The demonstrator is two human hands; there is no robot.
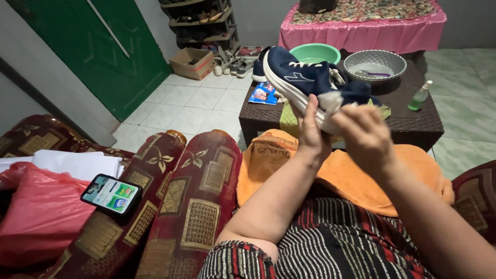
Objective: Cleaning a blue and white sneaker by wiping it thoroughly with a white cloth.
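I hold a navy sports shoe with a white sole and white laces up in front of me, toe pointing left. My left hand grips its sole from below. My right hand is closed on a small white cloth pressed against the shoe's heel end. An orange towel lies across my lap under both arms.
A dark wicker table ahead carries a green basin, a grey basket bowl, a small green bottle and a blue packet. A phone rests on the sofa arm, beside a red bag. A shoe rack and a cardboard box stand by a green door.
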